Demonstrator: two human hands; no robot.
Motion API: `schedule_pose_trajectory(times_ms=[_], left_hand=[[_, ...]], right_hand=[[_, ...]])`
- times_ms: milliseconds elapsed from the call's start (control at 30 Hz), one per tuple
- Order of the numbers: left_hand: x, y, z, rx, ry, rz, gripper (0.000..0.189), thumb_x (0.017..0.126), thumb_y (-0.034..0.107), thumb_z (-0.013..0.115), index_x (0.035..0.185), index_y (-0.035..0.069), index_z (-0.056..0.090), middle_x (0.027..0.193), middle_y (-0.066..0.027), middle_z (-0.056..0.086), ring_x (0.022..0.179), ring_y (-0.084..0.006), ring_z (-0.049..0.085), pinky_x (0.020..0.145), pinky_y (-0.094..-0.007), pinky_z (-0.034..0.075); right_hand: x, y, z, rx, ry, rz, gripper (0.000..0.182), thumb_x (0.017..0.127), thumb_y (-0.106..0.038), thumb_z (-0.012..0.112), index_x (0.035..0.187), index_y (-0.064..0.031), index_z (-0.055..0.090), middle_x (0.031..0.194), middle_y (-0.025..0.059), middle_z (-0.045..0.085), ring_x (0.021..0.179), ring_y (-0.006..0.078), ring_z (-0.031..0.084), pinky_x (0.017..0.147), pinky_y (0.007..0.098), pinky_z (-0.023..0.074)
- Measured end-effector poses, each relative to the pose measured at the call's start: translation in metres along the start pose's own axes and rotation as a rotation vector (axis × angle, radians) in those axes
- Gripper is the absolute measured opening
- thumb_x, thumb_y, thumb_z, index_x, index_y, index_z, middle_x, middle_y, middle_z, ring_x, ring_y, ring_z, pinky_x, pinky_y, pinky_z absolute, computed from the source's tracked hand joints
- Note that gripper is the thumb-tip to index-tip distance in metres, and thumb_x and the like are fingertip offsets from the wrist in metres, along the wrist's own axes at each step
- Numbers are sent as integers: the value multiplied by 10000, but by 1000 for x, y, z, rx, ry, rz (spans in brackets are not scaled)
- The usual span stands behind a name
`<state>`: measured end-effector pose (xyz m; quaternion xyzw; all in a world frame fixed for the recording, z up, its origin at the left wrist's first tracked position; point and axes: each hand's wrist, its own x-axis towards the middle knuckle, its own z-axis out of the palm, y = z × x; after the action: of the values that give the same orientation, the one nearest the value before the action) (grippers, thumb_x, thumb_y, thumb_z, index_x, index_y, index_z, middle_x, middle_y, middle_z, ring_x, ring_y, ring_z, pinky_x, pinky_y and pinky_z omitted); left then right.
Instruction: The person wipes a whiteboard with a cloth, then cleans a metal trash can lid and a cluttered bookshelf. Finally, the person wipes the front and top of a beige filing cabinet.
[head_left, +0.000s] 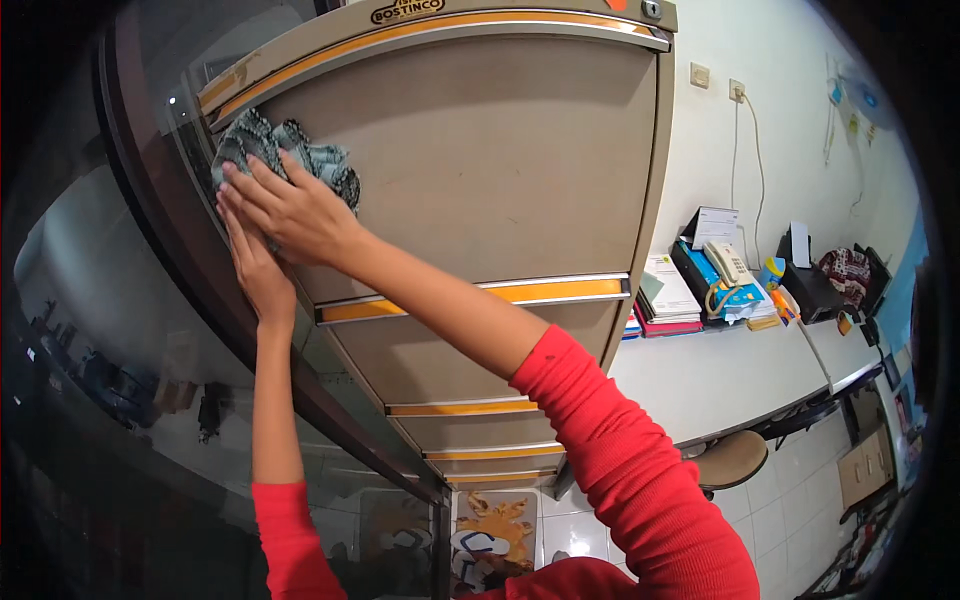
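A crumpled grey-green cloth (319, 161) lies against the upper left of the top drawer front of a beige metal filing cabinet (480, 165). My right hand (304, 214) presses flat on the cloth, its fingers pointing up and left. Just below it, my left hand (259, 266) reaches up along the cabinet's left edge, its fingertips beside the right hand's fingers at the cloth's lower left. Whether the left fingers grip any cloth is hidden. An orange and silver handle strip (450, 31) runs above the cloth, and another handle strip (555, 289) crosses below my right forearm.
Dark glass in a brown frame (150, 225) stands close along the cabinet's left side. To the right, a white desk (720, 382) holds papers, a telephone (726, 264) and a black printer. A brown stool (727, 461) stands below it. Sandals (480, 544) lie on a floor mat.
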<state>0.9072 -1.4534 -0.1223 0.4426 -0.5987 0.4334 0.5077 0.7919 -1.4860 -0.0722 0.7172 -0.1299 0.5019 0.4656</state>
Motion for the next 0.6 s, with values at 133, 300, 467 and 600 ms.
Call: schedule_pose_trajectory(times_ms=[133, 300, 467, 600], left_hand=[[2, 11, -1, 27, 29, 25, 624, 895, -3, 505, 1462, -37, 245, 1540, -179, 222, 1408, -358, 246, 1135, -419, 273], [17, 90, 29, -80, 57, 29, 651, 878, -23, 543, 1462, -25, 254, 1547, -153, 220, 1403, -343, 266, 1127, -412, 298], [17, 199, 76, -122, 122, 179, 588, 852, 84, 497, 1427, 31, 385, 1507, -107, 346, 1369, -278, 370, 1067, -374, 382], [1, 281, 91, -177, 6, 307, 577, 837, 117, 492, 1406, 42, 426, 1483, -89, 392, 1360, -247, 392, 1051, -345, 399]], right_hand=[[-11, 6, -5, 32, 31, 47, 728, 703, -301, 690, 1373, -133, 461, 1439, 64, 430, 1289, 250, 443, 1066, 498, 324], [-53, 63, -53, -30, 32, 102, 753, 675, -339, 723, 1361, -143, 481, 1436, 55, 449, 1253, 258, 489, 1050, 486, 335], [-131, 129, -139, -103, -53, 281, 1012, 481, -338, 816, 1406, -194, 432, 1478, 44, 405, 1257, 290, 485, 1037, 484, 343], [-204, 162, -195, -213, -63, 368, 953, 543, -312, 774, 1416, -163, 420, 1481, 67, 401, 1251, 327, 483, 1004, 472, 364]])
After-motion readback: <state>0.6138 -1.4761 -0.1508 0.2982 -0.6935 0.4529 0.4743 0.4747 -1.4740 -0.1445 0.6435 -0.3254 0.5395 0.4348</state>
